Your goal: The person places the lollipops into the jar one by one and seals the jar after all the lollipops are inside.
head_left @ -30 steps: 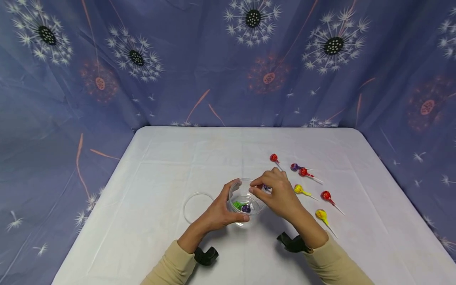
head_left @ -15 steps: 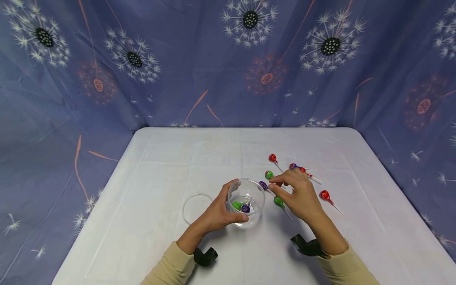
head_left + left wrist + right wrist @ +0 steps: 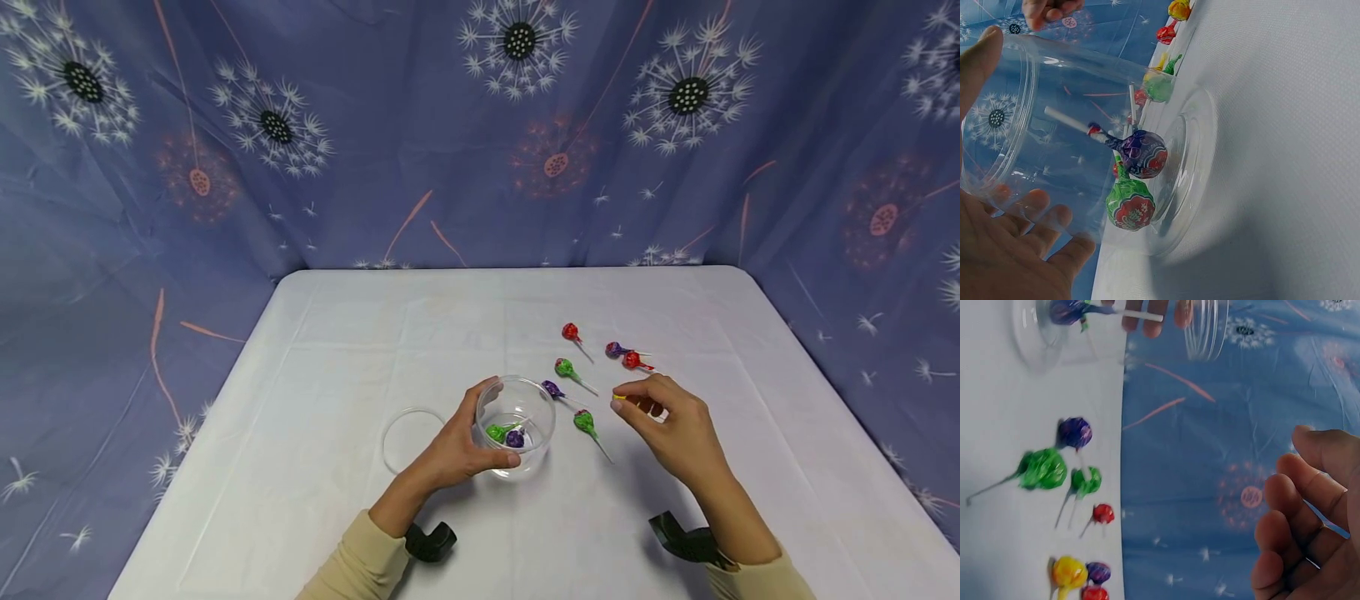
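My left hand (image 3: 468, 442) holds a clear plastic jar (image 3: 1079, 150) by its side, thumb in front. Inside the jar lie a green lollipop (image 3: 1130, 206) and a purple lollipop (image 3: 1144, 154), their sticks pointing toward the mouth. My right hand (image 3: 675, 425) hovers to the right of the jar, above a yellow lollipop (image 3: 618, 397) that it mostly hides in the head view. In the right wrist view its fingers (image 3: 1282, 494) are loosely bent and hold nothing, while a yellow lollipop (image 3: 1069, 572) lies on the table apart from them.
On the white table (image 3: 337, 358), right of the jar, lie green lollipops (image 3: 584, 421), a purple lollipop (image 3: 552, 389) and red lollipops (image 3: 571, 332). Another purple lollipop (image 3: 615, 350) lies farther back. A clear round lid or ring (image 3: 385, 440) lies left of the jar, partly behind the left hand.
My right hand has moved from over the jar's mouth to the right, uncovering green and purple lollipops on the table. The left hand and jar have stayed in place.
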A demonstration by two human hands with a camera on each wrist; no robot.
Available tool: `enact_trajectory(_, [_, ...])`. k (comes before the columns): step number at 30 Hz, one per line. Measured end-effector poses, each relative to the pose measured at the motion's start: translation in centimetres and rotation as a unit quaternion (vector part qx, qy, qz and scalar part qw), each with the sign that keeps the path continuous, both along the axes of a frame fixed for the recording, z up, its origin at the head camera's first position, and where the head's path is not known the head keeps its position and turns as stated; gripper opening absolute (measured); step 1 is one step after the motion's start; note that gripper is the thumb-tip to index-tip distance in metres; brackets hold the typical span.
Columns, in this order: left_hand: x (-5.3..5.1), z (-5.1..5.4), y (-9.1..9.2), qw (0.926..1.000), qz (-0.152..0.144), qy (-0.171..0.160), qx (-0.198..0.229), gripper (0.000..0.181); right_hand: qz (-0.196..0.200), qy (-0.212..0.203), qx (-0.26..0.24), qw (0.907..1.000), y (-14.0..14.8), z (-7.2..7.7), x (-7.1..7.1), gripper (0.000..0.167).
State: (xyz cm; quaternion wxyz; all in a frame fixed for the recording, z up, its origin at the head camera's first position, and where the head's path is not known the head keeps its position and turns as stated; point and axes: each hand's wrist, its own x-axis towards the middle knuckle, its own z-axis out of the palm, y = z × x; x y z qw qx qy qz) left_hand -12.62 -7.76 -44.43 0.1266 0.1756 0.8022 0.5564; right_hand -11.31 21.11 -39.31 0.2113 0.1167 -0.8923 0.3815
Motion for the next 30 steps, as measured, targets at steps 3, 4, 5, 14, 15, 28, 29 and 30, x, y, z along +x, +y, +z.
enact_trajectory(3, [0.0, 0.0, 0.0, 1.0000, 0.000, 0.001, 0.002, 0.100, -0.010, -0.003, 0.000, 0.9999, 0.6, -0.4, 0.2, 0.015])
enact_trajectory(4, [0.0, -0.1, 0.0, 1.0000, 0.001, 0.000, 0.003, 0.099, -0.016, -0.004, 0.000, 0.9999, 0.8, -0.5, 0.3, 0.016])
enact_trajectory(5, [0.0, -0.1, 0.0, 1.0000, 0.000, -0.001, 0.003, 0.099, -0.021, -0.006, 0.000, 0.9998, 1.0, -0.6, 0.4, 0.015])
enact_trajectory(14, [0.0, -0.1, 0.0, 1.0000, 0.000, 0.000, 0.004, 0.100, -0.087, -0.028, 0.007, 0.9958, 3.2, -1.6, 1.6, 0.011])
enact_trajectory(15, [0.0, -0.1, 0.0, 1.0000, -0.001, 0.000, 0.003, 0.100, -0.096, -0.033, 0.008, 0.9948, 3.4, -1.7, 1.7, 0.011])
enact_trajectory(28, [0.1, -0.1, 0.0, 1.0000, 0.002, -0.001, 0.004, 0.099, -0.190, -0.126, 0.041, 0.9727, 6.3, -3.7, 3.4, 0.020])
enact_trajectory(29, [0.0, -0.1, 0.0, 1.0000, 0.002, 0.000, 0.004, 0.099, -0.194, -0.131, 0.041, 0.9713, 6.5, -4.0, 3.5, 0.020])
enact_trajectory(30, [0.0, -0.1, 0.0, 1.0000, 0.001, 0.000, 0.004, 0.099, -0.196, -0.138, 0.039, 0.9701, 6.6, -4.2, 3.6, 0.021])
